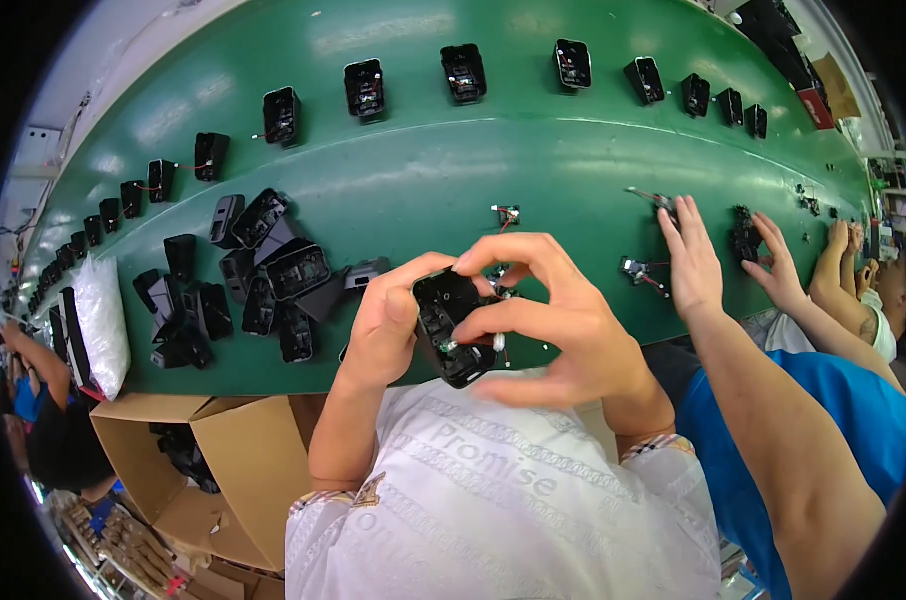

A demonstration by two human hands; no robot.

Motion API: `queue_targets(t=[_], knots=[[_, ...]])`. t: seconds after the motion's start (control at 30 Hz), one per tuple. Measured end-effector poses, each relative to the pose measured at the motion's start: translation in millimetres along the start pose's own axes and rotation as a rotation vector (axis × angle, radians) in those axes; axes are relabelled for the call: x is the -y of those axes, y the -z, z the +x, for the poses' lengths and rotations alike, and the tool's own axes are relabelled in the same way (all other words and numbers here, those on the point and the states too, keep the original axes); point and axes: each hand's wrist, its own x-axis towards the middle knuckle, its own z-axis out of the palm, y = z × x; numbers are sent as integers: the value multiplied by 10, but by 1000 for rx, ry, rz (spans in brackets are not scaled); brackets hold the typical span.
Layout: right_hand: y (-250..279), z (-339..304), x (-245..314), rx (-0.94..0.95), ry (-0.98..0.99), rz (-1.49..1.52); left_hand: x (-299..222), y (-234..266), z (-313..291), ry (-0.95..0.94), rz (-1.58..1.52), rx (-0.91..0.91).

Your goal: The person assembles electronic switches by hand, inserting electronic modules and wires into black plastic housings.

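"What was happening mid-frame?"
"The left hand (pixel 385 318) clasped a black housing (pixel 439 318); the right hand (pixel 573 330) reached in, fingers half-curled. Whether they gripped anything, I couldn't tell."
"Fitting parts, probably?"
"Seemingly. Next called for careful pressing, I'd judge."

Green table (pixel 403 225) here is carrying loads of black plastic housings (pixel 465 73): a spaced-out row (pixel 364 88) is running along the far side, and messy heaps (pixel 298 270) are sitting on the left. A puffy white bag (pixel 101 325) is resting near those, and little wired circuit boards (pixel 508 215) are lying around further right.
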Motion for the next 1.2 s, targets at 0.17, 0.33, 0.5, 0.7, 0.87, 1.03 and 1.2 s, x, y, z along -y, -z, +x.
queue_targets(t=[0.17, 0.33, 0.5, 0.7, 0.87, 1.03, 1.2], knots=[[-26, -9, 24, -18, 22, -57, 1, -24, 15, -70, 82, 2], [-151, -82, 3, -97, -23, -39, 1, -177, 21, 27, 7, -204], [-175, -174, -149, -107, -84, 91, -106, -256, 116, 102, 117, -236], [-158, -209, -345, -112, -106, 286, -222, -220, 80, 157, 216, -231], [-217, -238, -306, -168, -9, 365, -157, -125, -8, 92, 271, -155], [-242, -362, -377, -186, -52, 433, 36, -229, 56, 64, 150, -207], [-127, -432, -344, -176, -140, 445, 65, -308, 131, 9, 196, -174]])
